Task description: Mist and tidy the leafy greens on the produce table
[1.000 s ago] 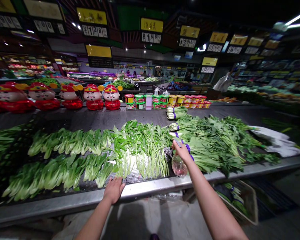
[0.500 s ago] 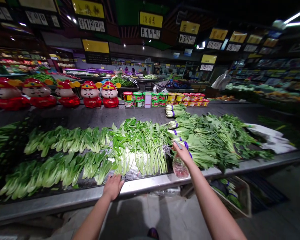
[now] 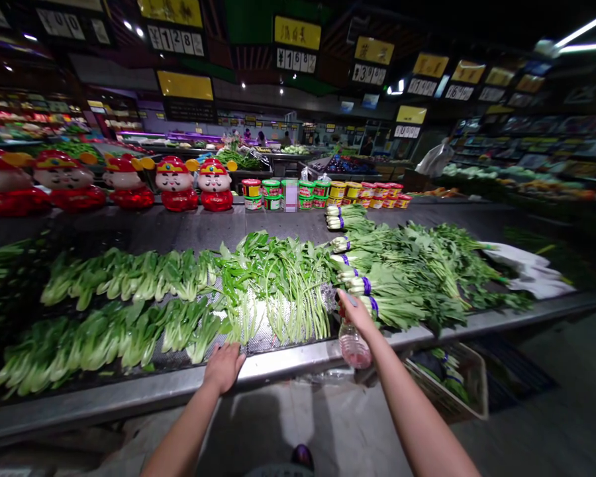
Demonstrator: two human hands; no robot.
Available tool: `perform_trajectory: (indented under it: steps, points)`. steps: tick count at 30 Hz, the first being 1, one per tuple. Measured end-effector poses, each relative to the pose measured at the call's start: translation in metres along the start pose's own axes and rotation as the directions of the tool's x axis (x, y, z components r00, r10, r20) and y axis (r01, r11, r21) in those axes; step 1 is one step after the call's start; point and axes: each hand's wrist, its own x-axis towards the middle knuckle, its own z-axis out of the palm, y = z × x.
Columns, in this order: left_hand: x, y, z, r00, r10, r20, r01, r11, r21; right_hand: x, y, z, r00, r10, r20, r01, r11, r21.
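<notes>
My right hand (image 3: 358, 318) is wrapped round the top of a clear, ribbed spray bottle (image 3: 355, 347) with a reddish tint near its base. The bottle hangs over the counter's metal front edge. Purple-banded bunches of leafy greens (image 3: 397, 299) lie just beyond that hand. My left hand (image 3: 223, 366) rests palm down on the metal edge (image 3: 298, 361), fingers stretched out and nothing held. In front of it are bok choy (image 3: 198, 331) and a pile of long-stemmed leafy greens (image 3: 283, 285) on a perforated metal surface.
Red-capped figurines (image 3: 176, 184) and stacked small tubs (image 3: 322, 192) line the back of the counter. A white cloth or bag (image 3: 526, 265) lies at the right. Below stands a crate (image 3: 481, 384) holding vegetables. Price signs (image 3: 298, 46) hang overhead.
My right hand and the spray bottle have dropped slightly toward the front edge. My left hand stays on the edge. The whole view has shifted a little.
</notes>
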Motion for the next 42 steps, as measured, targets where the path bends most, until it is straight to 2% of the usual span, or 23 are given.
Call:
perform_trajectory:
  steps: [4,12,17,21,24,26,30,34,38,42]
  points:
    - [0.002,-0.001,0.001,1.0,0.01,0.001,-0.01,1.0,0.009,-0.003,0.0,-0.004,0.999,0.032,0.023,-0.033,0.999,0.029]
    - [0.005,-0.005,0.007,0.999,0.022,-0.043,-0.022,1.0,0.001,-0.001,-0.001,-0.015,0.994,-0.064,0.088,0.053,0.991,0.123]
    - [0.004,-0.004,0.007,0.999,0.028,-0.036,-0.028,1.0,0.013,-0.004,0.014,-0.011,0.991,-0.033,0.128,0.026,0.998,0.056]
    - [0.004,-0.004,0.006,0.999,0.023,-0.034,-0.022,1.0,0.004,-0.005,0.029,-0.011,0.996,0.028,0.088,-0.028,1.0,0.001]
    - [0.004,-0.004,0.005,0.999,0.019,-0.03,-0.019,1.0,0.004,-0.006,0.028,-0.015,0.995,0.071,0.066,-0.073,0.997,0.02]
    - [0.004,-0.004,0.006,0.999,0.022,-0.029,-0.022,1.0,0.005,-0.006,0.02,-0.02,0.996,0.057,0.068,-0.06,0.997,0.047]
    - [0.005,-0.004,0.007,0.999,0.024,-0.029,-0.024,1.0,0.004,-0.007,0.003,-0.031,0.989,-0.005,0.146,-0.006,0.997,0.073]
    - [0.005,-0.005,0.008,0.999,0.017,-0.038,-0.018,1.0,-0.016,-0.009,0.0,-0.035,0.961,-0.027,0.274,0.015,0.999,0.046]
    - [0.005,-0.005,0.006,1.0,0.018,-0.021,-0.018,1.0,-0.012,-0.015,0.012,-0.034,0.912,0.092,0.4,-0.098,0.995,-0.004]
    - [0.003,-0.003,0.003,1.0,0.021,-0.017,-0.022,1.0,-0.016,-0.02,0.02,-0.034,0.906,0.168,0.389,-0.155,0.986,-0.065]
